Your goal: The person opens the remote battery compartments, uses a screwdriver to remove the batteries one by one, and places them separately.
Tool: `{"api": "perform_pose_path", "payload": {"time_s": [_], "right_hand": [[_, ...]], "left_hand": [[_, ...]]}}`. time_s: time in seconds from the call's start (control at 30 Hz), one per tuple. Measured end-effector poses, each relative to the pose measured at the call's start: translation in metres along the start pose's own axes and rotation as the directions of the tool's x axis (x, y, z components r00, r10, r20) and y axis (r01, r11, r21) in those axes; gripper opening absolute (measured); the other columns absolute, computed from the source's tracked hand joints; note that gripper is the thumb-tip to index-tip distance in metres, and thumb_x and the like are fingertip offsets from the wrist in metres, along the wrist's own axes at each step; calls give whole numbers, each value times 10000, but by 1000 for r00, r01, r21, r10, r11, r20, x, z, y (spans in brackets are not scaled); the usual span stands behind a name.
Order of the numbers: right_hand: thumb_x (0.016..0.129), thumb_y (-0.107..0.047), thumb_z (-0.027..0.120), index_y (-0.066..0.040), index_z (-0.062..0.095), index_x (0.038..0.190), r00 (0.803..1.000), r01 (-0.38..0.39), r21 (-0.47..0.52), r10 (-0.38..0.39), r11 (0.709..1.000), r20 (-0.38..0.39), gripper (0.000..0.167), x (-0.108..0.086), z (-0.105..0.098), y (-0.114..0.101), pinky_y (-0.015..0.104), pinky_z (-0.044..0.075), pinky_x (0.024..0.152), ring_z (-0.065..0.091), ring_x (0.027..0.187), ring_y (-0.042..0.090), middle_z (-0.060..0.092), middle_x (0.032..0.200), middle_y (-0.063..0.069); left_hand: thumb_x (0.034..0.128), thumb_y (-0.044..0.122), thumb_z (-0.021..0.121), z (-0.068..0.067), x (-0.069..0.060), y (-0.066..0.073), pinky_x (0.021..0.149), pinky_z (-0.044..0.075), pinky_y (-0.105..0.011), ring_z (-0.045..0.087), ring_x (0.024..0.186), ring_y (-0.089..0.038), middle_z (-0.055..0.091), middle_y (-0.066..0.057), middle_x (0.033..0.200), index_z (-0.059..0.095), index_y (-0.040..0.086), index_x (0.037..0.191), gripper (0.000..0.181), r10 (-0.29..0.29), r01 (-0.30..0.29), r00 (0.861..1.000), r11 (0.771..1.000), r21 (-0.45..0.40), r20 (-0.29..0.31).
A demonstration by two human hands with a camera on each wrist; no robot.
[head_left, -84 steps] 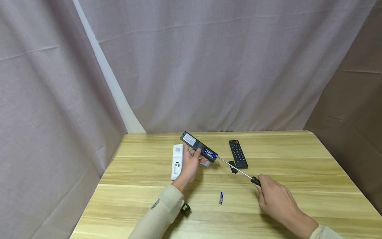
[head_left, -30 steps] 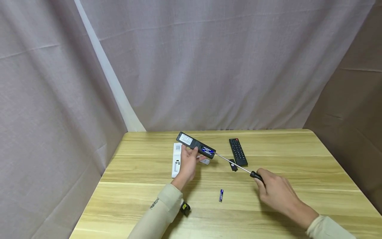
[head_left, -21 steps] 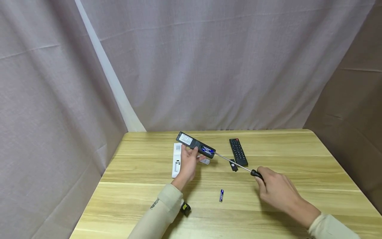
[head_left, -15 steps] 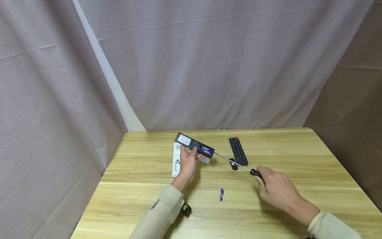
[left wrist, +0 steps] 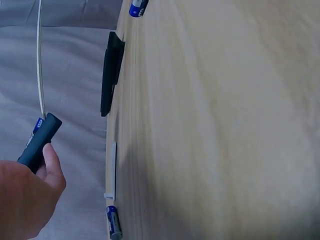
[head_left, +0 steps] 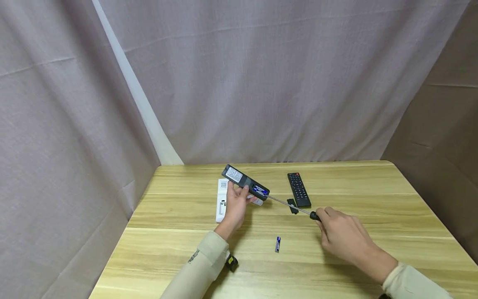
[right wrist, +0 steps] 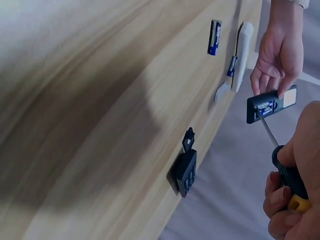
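My left hand (head_left: 237, 203) holds a black remote (head_left: 243, 179) above the table, its back with a white label and an uncovered battery compartment facing up. Blue batteries (head_left: 260, 190) lie in that compartment. My right hand (head_left: 345, 234) grips the dark handle (right wrist: 291, 179) of a screwdriver, which has a yellow part in the right wrist view. The long metal shaft (head_left: 287, 204) reaches left, and its tip is at the compartment's end of the remote. In the left wrist view the shaft (left wrist: 40, 65) meets the remote (left wrist: 40, 142) beside a battery.
A white remote (head_left: 221, 211) lies back up on the table (head_left: 168, 249), left of my left hand. A light-coloured piece (head_left: 257, 201) lies partly behind that hand. Further right are a second black remote (head_left: 298, 189) and a small black cover (head_left: 292, 206). One loose battery (head_left: 278, 244) lies nearer the front.
Since about half a second ago the held remote has tilted slightly, its battery end a little lower. My right hand and the screwdriver have shifted slightly left, and the tip now sits over the compartment's end.
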State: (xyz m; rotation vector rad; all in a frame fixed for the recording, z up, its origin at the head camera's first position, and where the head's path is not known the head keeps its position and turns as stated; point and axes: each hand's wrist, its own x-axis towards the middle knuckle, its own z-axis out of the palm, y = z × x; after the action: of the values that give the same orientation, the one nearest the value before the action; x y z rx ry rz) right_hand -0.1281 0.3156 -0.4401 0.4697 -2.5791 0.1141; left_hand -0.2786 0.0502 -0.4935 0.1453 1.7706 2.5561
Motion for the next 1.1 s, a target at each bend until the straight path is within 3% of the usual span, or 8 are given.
{"api": "perform_pose_path", "payload": {"time_s": [0.4,0.6,0.83,1.1], "right_hand": [[907,-88,760,-158,557,827,995,-97,77,99,992,-22,230,-4,10,-7,201,304,418,346,530,26,474,672,-84],[935,-89,740,-155,558,835,992,-129,114,127,985,28,218,-3,10,-6,196,324,428,367,536,33,477,677,-80],[1004,-131,694,-149,577,894,955,-278,207,247,938,165,161,-11,16,3,213,310,453,401,572,72,467,681,-65],[1037,-158,660,-156,567,912,928,-361,269,317,893,195,156,-23,21,5,222,289,465,388,568,92,430,656,-47]], "left_hand": [[1103,32,486,3,0,-3,877,705,-389,780,954,-154,717,-305,1274,419,71,1362,270,-5,5,1000,999,-33,-17],[1108,33,479,3,2,-3,867,706,-383,784,996,-188,712,-305,1279,416,70,1372,274,-6,4,999,999,-45,-45],[1103,40,489,0,3,-3,893,703,-439,791,1000,-214,731,-281,1241,425,68,1352,258,-14,11,997,999,-42,-81],[1100,31,491,-1,3,-4,829,711,-374,709,889,-192,752,-171,1109,430,75,1348,259,-21,17,993,999,-37,-114]]}}
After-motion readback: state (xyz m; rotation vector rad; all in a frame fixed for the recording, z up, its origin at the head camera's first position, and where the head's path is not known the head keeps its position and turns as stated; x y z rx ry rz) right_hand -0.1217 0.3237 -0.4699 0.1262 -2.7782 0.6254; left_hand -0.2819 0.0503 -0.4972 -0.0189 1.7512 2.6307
